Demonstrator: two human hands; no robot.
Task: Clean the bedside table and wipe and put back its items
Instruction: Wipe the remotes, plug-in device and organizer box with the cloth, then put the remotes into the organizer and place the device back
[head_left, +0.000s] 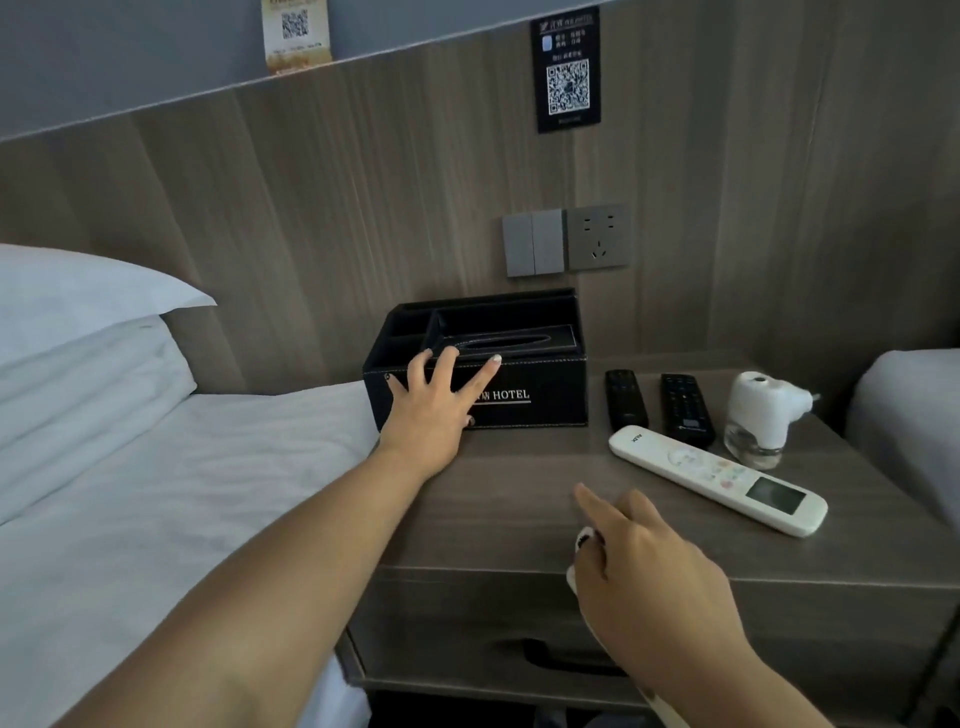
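Note:
A black leather tissue box organizer (524, 364) marked HOTEL stands at the back left of the wooden bedside table (498, 499). My left hand (434, 405) touches its front face with fingers spread and straight. My right hand (644, 566) hovers over the table's front edge, index finger extended, the other fingers curled round a white cloth (584, 540) that is mostly hidden under the palm. Two black remotes (626, 397) (685, 410), a white air-conditioner remote (717, 478) and a white plug-in mosquito repellent (761, 415) lie on the right side of the table.
A bed with white sheets (182, 467) and pillows (88, 322) borders the table on the left. Another white bed (909, 415) is at the right. Wall switches and a socket (569, 239) sit above the organizer. A drawer handle (566, 660) is below the tabletop.

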